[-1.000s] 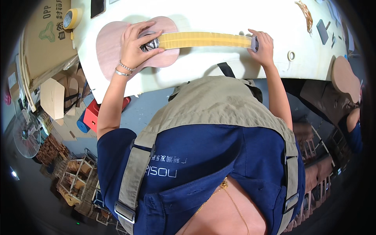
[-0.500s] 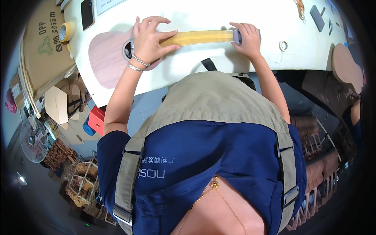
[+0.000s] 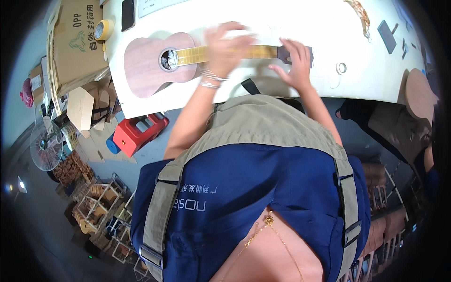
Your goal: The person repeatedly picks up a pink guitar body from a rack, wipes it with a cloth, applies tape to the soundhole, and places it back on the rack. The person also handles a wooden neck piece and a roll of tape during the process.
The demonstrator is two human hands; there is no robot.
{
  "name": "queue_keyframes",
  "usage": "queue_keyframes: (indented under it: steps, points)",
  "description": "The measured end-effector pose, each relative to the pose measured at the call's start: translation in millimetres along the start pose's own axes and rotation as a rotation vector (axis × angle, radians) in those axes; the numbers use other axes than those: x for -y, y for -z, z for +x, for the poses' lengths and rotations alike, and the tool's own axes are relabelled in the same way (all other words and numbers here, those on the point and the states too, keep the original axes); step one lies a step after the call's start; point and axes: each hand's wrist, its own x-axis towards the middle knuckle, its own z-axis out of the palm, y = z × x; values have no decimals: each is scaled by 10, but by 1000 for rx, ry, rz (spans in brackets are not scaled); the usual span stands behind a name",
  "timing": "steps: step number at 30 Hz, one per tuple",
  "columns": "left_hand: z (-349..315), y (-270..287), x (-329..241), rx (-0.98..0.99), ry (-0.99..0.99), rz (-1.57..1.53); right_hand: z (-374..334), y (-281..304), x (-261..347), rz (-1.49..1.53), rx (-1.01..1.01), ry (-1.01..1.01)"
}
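A person in a blue and khaki apron leans over a white table (image 3: 263, 21), seen from above. A small wooden ukulele (image 3: 155, 66) lies flat on the table at about eleven o'clock in the view, its pinkish body to the left and its neck (image 3: 192, 55), wrapped in yellow tape, running right toward one o'clock. The left hand (image 3: 225, 49), blurred, is over the middle of the neck with fingers spread; whether it grips the neck or only rests on it cannot be told. A bracelet circles that wrist. The right hand (image 3: 293, 63) lies open, fingers splayed, at the dark headstock (image 3: 284, 52) end of the neck, pressing on it or just beside it, and closed around nothing. A roll of yellow tape (image 3: 104, 29) sits on the table at ten o'clock from the ukulele body, beside a dark phone (image 3: 128, 14). A small ring of tape (image 3: 341, 68) lies at three o'clock from the right hand. Below the table edge, at eight o'clock, stand a red stool (image 3: 138, 134) and cardboard boxes (image 3: 75, 42).
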Motion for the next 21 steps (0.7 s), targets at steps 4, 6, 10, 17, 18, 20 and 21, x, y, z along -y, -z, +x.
queue_keyframes:
  steps: [4, 6, 10, 17, 18, 20, 21]
  points:
    - [-674, 1213, 1216, -307, 522, 197, -203, -124, 518, 802, 446, -659]
    - [-1148, 1583, 2071, -347, 799, 177, -116, -328, 724, 1486, 563, -1206]
    - [-1460, 1925, 2778, -43, 1040, -135, 148, -1076, 701, 1730, -171, -1400]
    - [-1422, 1406, 2645, -156, 797, -1059, 120, -61, 1203, 1642, -521, -898]
    - [-1258, 978, 2498, -27, 821, -1210, -102, 327, 1278, 1573, -607, -837]
    - [-1315, 657, 2162, 153, 889, -1419, -548, 877, 1514, 1447, -710, -728]
    - [-1209, 475, 2143, 294, 882, -1541, -688, 1132, 1803, 1235, -815, -724]
